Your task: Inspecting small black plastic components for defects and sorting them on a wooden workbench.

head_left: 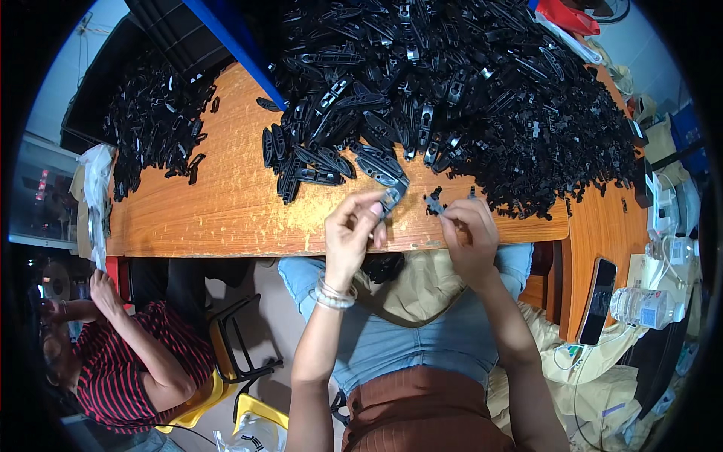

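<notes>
Your left hand [352, 226] pinches a flat black plastic clip [391, 197] above the worktop [226, 203] edge, right hand [468, 230] grips a small black insert [434, 203]; line them up squarely before pressing home.

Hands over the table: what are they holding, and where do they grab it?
The left hand pinches a flat black plastic piece by its lower end. The right hand pinches a smaller black clip from below.
</notes>
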The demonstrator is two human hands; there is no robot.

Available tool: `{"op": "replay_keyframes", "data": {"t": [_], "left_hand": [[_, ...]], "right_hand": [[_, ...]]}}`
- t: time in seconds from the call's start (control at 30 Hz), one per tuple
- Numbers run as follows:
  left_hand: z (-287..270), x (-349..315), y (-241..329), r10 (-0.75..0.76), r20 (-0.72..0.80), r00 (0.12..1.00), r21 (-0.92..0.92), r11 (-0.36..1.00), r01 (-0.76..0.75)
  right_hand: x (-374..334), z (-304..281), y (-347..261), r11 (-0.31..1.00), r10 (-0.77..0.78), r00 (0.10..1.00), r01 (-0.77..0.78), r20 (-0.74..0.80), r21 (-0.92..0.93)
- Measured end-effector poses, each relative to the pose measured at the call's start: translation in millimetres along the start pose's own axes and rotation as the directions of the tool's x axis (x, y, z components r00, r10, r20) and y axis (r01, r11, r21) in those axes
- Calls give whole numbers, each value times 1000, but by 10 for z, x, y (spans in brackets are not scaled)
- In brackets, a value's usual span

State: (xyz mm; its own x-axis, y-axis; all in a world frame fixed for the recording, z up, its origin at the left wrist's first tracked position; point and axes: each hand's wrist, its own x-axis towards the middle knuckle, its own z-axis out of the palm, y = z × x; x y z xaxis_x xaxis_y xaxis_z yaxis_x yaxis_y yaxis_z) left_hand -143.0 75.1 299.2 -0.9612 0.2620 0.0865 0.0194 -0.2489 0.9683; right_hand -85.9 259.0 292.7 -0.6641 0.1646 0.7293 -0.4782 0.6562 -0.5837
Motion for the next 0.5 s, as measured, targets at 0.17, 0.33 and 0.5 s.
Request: {"op": "replay_keyframes", "data": {"t": [0.17,0.33,0.5], "left_hand": [[30,-167,108,-113,178,978,-49,991,123],[177,-341,201,-305,122,944,-299,896,328],[222,-386,274,-240,259,936,-169,943,288]], "right_hand": [[33,-166,-262,874,223,949,-296,225,385],[95,-137,-347,776,326,908,-416,264,473],[107,-141,-382,822,176,932,-316,316,473]]}}
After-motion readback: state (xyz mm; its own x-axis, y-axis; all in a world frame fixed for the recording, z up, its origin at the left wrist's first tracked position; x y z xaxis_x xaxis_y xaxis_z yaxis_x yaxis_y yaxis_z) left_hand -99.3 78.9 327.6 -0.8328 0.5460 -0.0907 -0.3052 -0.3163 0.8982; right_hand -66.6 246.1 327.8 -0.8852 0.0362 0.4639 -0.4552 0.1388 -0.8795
